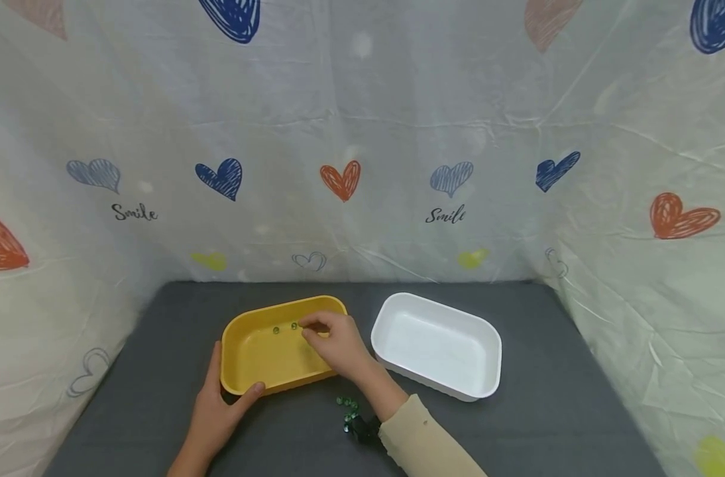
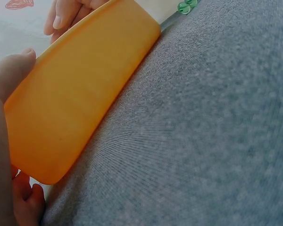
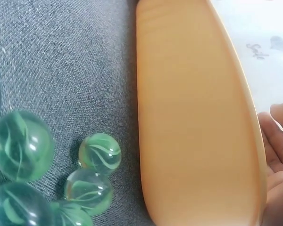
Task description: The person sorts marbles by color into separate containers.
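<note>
The yellow tray (image 1: 261,387) stands on the dark cloth at left of centre. My left hand (image 1: 212,414) grips its near left corner, thumb over the front rim and fingers along the left side. Two green glass marbles (image 1: 276,330) lie inside near the far wall. Above the tray's right part is my right hand (image 1: 335,341), its thumb and forefinger apart, fingertips beside one marble. No marble shows between them. In the right wrist view several green marbles (image 3: 100,153) with pale swirls lie on the cloth in front of the tray.
A white tray (image 1: 437,382) stands to the right of the yellow one. Partly hidden under my right forearm is a black object (image 1: 362,429), touching the loose marbles. A white curtain (image 1: 386,245) with printed hearts hangs behind the cloth-covered table (image 1: 553,411).
</note>
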`<state>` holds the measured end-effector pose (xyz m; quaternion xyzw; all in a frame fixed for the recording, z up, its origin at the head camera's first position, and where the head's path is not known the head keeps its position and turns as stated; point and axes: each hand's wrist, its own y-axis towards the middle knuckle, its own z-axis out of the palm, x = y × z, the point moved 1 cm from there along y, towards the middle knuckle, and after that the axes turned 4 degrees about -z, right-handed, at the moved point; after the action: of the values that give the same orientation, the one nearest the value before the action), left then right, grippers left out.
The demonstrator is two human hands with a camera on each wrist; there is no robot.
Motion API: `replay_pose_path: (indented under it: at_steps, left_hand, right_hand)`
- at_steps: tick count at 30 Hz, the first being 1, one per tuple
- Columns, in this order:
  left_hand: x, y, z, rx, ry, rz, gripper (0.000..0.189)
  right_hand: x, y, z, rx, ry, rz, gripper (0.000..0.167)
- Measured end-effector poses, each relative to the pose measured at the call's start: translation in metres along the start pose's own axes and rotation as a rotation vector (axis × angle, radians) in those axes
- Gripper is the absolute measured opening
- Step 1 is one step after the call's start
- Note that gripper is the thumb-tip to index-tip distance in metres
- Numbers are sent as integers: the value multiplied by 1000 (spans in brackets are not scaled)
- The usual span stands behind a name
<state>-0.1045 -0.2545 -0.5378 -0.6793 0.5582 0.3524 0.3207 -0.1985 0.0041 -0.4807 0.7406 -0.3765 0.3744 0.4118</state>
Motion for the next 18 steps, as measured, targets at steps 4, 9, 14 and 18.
replay_pose_path:
  at_steps: [4, 9, 14, 18]
  left_hand:
    - [1, 0, -1, -4, 12, -4, 126]
    - [2, 0, -1, -7, 24, 2, 125]
    - [2, 1, -1, -2, 30, 16, 124]
    - [3, 1, -1, -11, 34, 14, 123]
  right_hand:
    - [2, 0, 1, 7, 0, 10, 17]
    - [4, 1, 1, 5, 2, 7, 16]
    - [8, 1, 3, 7, -16, -6, 14]
    - [8, -1, 4, 12, -15, -18, 15]
